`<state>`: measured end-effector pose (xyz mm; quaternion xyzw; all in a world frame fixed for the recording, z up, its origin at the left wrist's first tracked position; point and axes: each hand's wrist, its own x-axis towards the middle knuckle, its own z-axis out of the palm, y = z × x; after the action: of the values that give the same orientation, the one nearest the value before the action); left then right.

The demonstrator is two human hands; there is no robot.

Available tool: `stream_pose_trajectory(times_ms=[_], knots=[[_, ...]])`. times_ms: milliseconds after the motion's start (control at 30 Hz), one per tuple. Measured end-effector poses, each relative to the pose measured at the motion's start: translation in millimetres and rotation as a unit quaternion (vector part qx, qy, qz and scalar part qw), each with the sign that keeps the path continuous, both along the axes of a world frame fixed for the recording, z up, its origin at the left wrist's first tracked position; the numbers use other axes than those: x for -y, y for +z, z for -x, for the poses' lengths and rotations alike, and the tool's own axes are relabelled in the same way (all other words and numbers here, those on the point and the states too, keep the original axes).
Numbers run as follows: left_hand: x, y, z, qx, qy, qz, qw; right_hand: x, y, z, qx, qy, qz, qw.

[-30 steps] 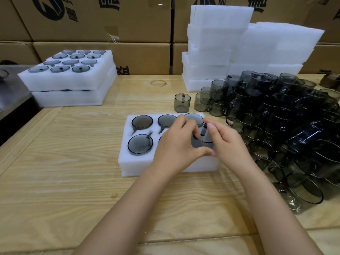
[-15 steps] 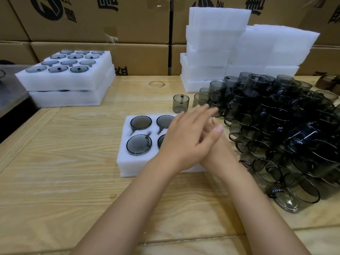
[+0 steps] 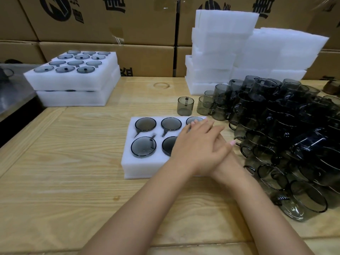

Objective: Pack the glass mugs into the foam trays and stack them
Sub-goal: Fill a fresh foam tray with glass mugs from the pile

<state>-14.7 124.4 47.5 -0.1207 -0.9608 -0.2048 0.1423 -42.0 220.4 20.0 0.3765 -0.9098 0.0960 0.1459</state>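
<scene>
Centre of wooden table (image 3: pixel 64 162): foam tray (image 3: pixel 129 163), glass mugs (image 3: pixel 143 146) seated in its sockets. Left hand (image 3: pixel 198 146) lies flat over the tray's right side, fingers straight and together. Right hand (image 3: pixel 225 161) is tucked beneath it — finger state cannot be told. Loose mug pile (image 3: pixel 294 135) sits just right.

- A pale wooden table (image 3: pixel 73 162) with clear grain filled the foreground.
- A faint ring stain (image 3: pixel 161 85) marked its far part.
- Brown cardboard boxes (image 3: pixel 110 24) with black print stood stacked behind the table.
- Clear tape (image 3: pixel 116 36) ran down one box.
- A grey metal surface (image 3: pixel 12 92) sat beside the table's left edge.
- A small brown object (image 3: pixel 332 88) lay at the far right, too blurred to identify.
</scene>
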Motion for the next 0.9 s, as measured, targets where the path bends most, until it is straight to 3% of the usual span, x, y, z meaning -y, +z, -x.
stream_pose_trajectory(times_ms=[100,133,267,400,633,900], knots=[[2.3,-8.8,-15.0,-0.195,0.008,-0.001,0.981,7.4,-5.3,-4.3,0.062,-0.049,0.224,0.971],[3.1,-14.1,-17.9,-0.224,0.008,0.024,0.974,9.8,-7.1,-4.0,0.086,-0.071,0.284,0.952],[9.4,-20.5,-21.9,-0.165,0.054,0.073,0.982,11.1,-9.8,-3.6,0.246,-0.085,0.511,0.82],[19.8,-18.9,-17.6,-0.05,0.065,0.153,0.985,11.7,-12.8,1.1,0.341,-0.062,0.527,0.776],[51.3,-23.4,-9.0,-0.073,0.076,0.18,0.978,18.5,-20.4,3.3,0.367,-0.07,0.551,0.746],[121.3,-19.2,-10.0,-0.087,0.145,0.169,0.971,18.6,-28.1,5.9,0.344,-0.066,0.47,0.81]])
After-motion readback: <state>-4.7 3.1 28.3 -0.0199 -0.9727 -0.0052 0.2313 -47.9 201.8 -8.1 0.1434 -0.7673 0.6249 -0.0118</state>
